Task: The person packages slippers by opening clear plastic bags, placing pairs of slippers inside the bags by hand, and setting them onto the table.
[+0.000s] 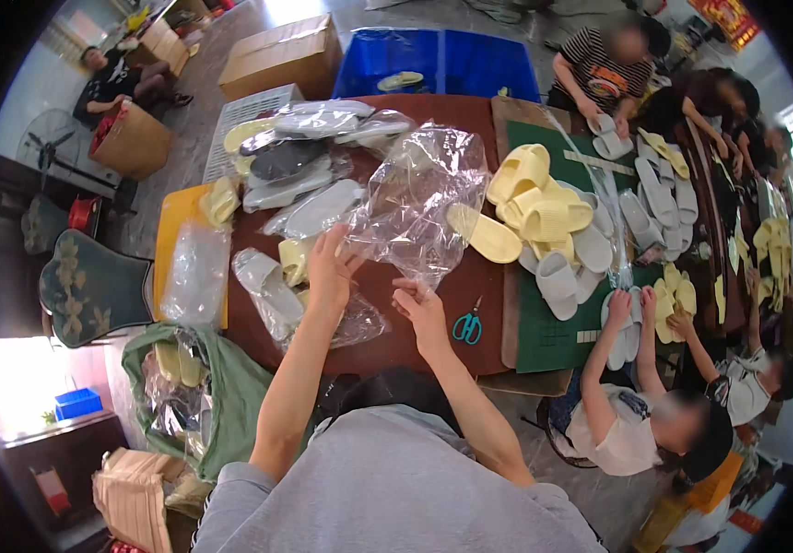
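A crumpled clear plastic bag (428, 198) spreads over the middle of the brown table. My left hand (330, 272) is by its left edge, fingers stretched out and apart. At the bag's narrowed lower end, my right hand (424, 313) has its fingers bent and closed on the film. A yellow slipper (487, 234) lies just right of the bag, beside a pile of yellow slippers (544, 203) and grey ones. Bagged slippers (318, 210) are stacked beyond my left hand, and a bagged grey slipper (267, 284) lies left of it. Teal-handled scissors (467, 327) rest right of my right hand.
Flat clear bags (195, 276) lie on a yellow board at left. Below stands a green sack (230, 396) of bagged slippers. Blue bins (488, 60) and a cardboard box (281, 55) are beyond the table. Co-workers handle slippers around the green mat (544, 346) at right.
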Demonstrator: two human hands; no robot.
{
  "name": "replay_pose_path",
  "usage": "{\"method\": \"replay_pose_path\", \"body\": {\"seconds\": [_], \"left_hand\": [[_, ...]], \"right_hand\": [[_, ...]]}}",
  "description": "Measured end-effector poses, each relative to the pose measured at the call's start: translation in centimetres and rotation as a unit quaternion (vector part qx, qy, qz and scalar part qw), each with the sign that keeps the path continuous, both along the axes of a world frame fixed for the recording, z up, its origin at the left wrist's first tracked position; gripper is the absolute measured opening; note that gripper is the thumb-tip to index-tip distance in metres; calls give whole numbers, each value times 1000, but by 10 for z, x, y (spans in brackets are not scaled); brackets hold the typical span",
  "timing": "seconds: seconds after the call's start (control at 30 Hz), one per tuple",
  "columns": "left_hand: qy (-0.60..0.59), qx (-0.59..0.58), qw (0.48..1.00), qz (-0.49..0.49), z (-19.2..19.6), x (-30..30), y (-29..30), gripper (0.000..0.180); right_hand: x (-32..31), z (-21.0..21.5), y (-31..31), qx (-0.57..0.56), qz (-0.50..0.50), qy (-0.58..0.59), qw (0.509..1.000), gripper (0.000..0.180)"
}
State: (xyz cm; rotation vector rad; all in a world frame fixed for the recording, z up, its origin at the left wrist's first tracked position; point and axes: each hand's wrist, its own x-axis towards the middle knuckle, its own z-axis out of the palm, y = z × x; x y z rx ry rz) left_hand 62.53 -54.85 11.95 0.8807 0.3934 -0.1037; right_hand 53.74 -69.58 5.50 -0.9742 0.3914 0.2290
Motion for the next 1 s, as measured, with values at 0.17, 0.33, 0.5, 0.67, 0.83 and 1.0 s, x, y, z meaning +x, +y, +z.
{"method": "replay_pose_path", "body": {"seconds": [0.17, 0.33, 0.5, 0.67, 0.83, 1.0], "left_hand": [[-3, 101, 995, 14, -33, -9, 70, 16], [-36, 70, 997, -11, -27, -22, 123, 14], [-10, 75, 995, 59, -20, -32, 179, 12], [-29, -16, 959, 282, -41, -48, 258, 21], [53, -251, 933, 253, -63, -95, 281, 53], [15, -244, 950, 193, -82, -129, 252, 43]], "right_hand": [[-11, 5, 29, 120, 69, 35, 990, 33], [-4, 1, 58, 211, -14, 106, 972, 21], [11, -3, 111, 98, 8, 81, 992, 7], [-3, 18, 149, 1, -48, 43, 998, 6], [-24, 19, 187, -59, 69, 9, 996, 4], [-38, 6, 213, -203, 281, -106, 932, 15]]}}
